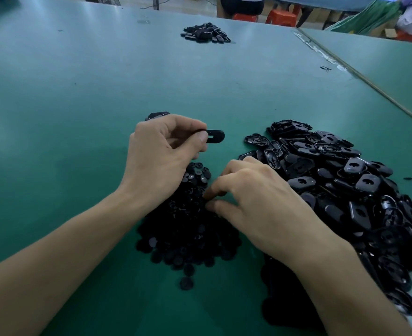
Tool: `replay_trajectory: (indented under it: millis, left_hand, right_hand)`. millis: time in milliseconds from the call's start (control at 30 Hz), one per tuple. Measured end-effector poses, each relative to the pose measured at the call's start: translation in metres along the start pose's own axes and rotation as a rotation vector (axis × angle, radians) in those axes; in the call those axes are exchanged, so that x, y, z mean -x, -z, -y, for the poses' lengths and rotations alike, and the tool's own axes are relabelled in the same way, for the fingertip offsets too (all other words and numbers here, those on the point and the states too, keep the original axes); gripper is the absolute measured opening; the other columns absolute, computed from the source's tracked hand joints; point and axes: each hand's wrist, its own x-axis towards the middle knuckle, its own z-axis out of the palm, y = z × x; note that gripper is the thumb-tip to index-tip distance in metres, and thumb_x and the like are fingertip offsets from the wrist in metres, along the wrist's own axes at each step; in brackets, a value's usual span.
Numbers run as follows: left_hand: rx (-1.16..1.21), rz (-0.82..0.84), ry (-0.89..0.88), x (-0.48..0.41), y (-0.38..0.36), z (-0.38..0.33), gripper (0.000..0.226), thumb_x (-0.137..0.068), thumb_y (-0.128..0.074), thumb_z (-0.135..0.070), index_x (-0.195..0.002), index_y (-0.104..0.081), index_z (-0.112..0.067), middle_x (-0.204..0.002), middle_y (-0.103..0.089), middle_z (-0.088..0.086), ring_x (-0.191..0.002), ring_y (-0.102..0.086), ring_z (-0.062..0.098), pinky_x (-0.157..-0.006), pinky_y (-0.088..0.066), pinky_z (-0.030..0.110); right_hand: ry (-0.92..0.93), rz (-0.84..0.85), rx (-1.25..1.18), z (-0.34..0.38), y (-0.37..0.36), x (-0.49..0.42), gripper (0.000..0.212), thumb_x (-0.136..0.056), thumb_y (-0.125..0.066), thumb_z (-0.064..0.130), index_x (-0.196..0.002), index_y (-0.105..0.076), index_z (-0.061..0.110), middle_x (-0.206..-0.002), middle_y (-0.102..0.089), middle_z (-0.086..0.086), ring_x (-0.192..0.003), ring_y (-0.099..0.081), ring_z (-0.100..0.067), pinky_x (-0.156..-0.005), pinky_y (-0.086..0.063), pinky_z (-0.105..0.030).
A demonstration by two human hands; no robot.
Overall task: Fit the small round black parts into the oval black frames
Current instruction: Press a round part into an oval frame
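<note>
- The left hand [161, 151] is raised just beyond the heap of small round parts [188, 234]. Its wrist is bent and its knuckles are turned up. The thumb and forefinger pinch one end of an oval frame [215, 136], which juts out level to the right, its slot showing.
- The right hand [255, 197] lies palm down over the right edge of that heap. Its fingers are curled, and the thumb and forefinger tips are drawn narrowly together on the discs. Whether they hold a part cannot be told.
- The round parts are flat, matte black discs, loosely heaped. One stray disc [186, 283] lies just on the near side of the heap.
- To the right of the heap spreads a larger pile of oval frames [345, 180], glossy black plastic shells, some showing a keyhole-shaped opening.
- Another single frame [157, 115] lies beyond the heap, partly hidden behind the left hand.
- Far beyond the heap sits a small black pile [206, 33].
- Everything rests on a smooth green table [54, 105].
</note>
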Motion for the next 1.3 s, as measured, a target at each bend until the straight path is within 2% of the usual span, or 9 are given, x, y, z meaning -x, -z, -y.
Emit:
replay_trajectory:
  millis: [200,333,400,500,567,700,900,1033,1300]
  left_hand:
    - [0.046,0.018,0.004,0.002,-0.001,-0.003,0.016,-0.088,-0.073,-0.004,-0.096,-0.073,-0.018,-0.082,-0.077,-0.003,-0.075,-0.075,0.015,-0.068,-0.056,0.020]
    - [0.043,0.012,0.007,0.001,0.000,-0.004,0.017,-0.088,-0.073,-0.004,-0.092,-0.073,-0.021,-0.081,-0.077,-0.004,-0.073,-0.075,0.014,-0.067,-0.056,0.021]
    - [0.033,0.025,0.020,0.001,0.000,-0.005,0.016,-0.087,-0.073,-0.004,-0.090,-0.073,-0.019,-0.079,-0.077,-0.002,-0.073,-0.075,0.016,-0.068,-0.058,0.023]
    - [0.040,0.056,0.033,0.003,-0.002,-0.006,0.016,-0.088,-0.073,-0.002,-0.088,-0.072,-0.018,-0.076,-0.076,-0.002,-0.073,-0.075,0.015,-0.066,-0.057,0.021]
    - [0.051,0.079,0.037,0.004,-0.003,-0.008,0.018,-0.088,-0.072,-0.001,-0.087,-0.071,-0.019,-0.074,-0.076,-0.003,-0.072,-0.076,0.016,-0.065,-0.057,0.021]
    - [0.087,0.132,0.055,0.006,-0.004,-0.010,0.017,-0.088,-0.072,0.000,-0.088,-0.071,-0.017,-0.076,-0.076,0.000,-0.072,-0.076,0.018,-0.066,-0.060,0.026]
    - [0.123,0.193,0.038,0.009,-0.005,-0.015,0.021,-0.085,-0.073,0.004,-0.089,-0.072,-0.016,-0.077,-0.077,0.002,-0.074,-0.076,0.017,-0.068,-0.059,0.024]
    - [0.120,0.213,0.022,0.011,-0.006,-0.018,0.024,-0.083,-0.074,0.006,-0.089,-0.072,-0.018,-0.078,-0.077,0.001,-0.074,-0.076,0.016,-0.069,-0.060,0.023]
    - [0.115,0.226,0.011,0.013,-0.008,-0.020,0.024,-0.081,-0.076,0.004,-0.089,-0.074,-0.019,-0.078,-0.078,0.000,-0.074,-0.076,0.017,-0.067,-0.059,0.022]
  right_hand:
    - [0.019,-0.019,-0.047,0.000,-0.003,0.001,0.006,-0.096,-0.060,0.029,-0.094,-0.065,0.027,-0.093,-0.057,0.007,-0.096,-0.049,-0.016,-0.085,-0.039,-0.033]
    - [-0.008,-0.139,-0.286,-0.005,-0.002,0.000,0.012,-0.100,-0.052,0.021,-0.089,-0.050,0.025,-0.075,-0.057,0.010,-0.069,-0.052,-0.008,-0.064,-0.044,-0.033]
    - [-0.011,-0.256,-0.348,-0.007,0.000,-0.001,0.011,-0.100,-0.054,0.019,-0.090,-0.053,0.024,-0.074,-0.061,0.008,-0.066,-0.055,-0.009,-0.061,-0.045,-0.031]
    - [-0.033,-0.434,-0.401,-0.009,0.000,-0.003,0.011,-0.094,-0.066,0.016,-0.086,-0.063,0.022,-0.069,-0.063,0.012,-0.068,-0.060,-0.006,-0.061,-0.044,-0.014]
    - [-0.086,-0.496,-0.489,-0.012,0.000,-0.004,0.013,-0.089,-0.071,0.015,-0.082,-0.068,0.025,-0.069,-0.066,0.015,-0.067,-0.063,-0.002,-0.062,-0.044,-0.010]
    - [-0.188,-0.515,-0.684,-0.020,0.001,-0.006,0.019,-0.086,-0.076,0.013,-0.086,-0.067,0.030,-0.075,-0.074,0.013,-0.071,-0.071,-0.007,-0.070,-0.057,-0.023]
    - [-0.188,-0.539,-0.738,-0.020,0.004,-0.006,0.018,-0.082,-0.080,0.013,-0.078,-0.074,0.029,-0.073,-0.073,0.013,-0.067,-0.069,-0.004,-0.063,-0.051,-0.022]
    - [-0.184,-0.561,-0.724,-0.021,0.003,-0.006,0.015,-0.082,-0.081,0.014,-0.078,-0.075,0.028,-0.071,-0.072,0.010,-0.067,-0.067,-0.011,-0.066,-0.055,-0.030]
    - [-0.199,-0.533,-0.716,-0.023,0.001,-0.007,0.016,-0.086,-0.076,0.012,-0.082,-0.075,0.027,-0.074,-0.074,0.011,-0.068,-0.070,-0.008,-0.065,-0.055,-0.024]
